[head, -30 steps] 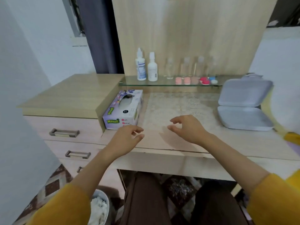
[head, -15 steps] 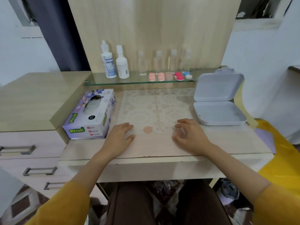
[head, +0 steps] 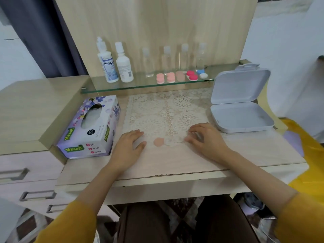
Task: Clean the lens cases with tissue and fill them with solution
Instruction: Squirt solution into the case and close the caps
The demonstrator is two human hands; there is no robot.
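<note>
As the clear lens case [head: 172, 142] looks light, stiff and slippery, it should be pinched by its rim; both grips are empty, left hand [head: 128, 146] flat, right hand [head: 206, 141] loosely curled.

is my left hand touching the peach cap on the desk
Apart. The head view shows a strip of bare desk between the left hand and the peach cap.
</note>
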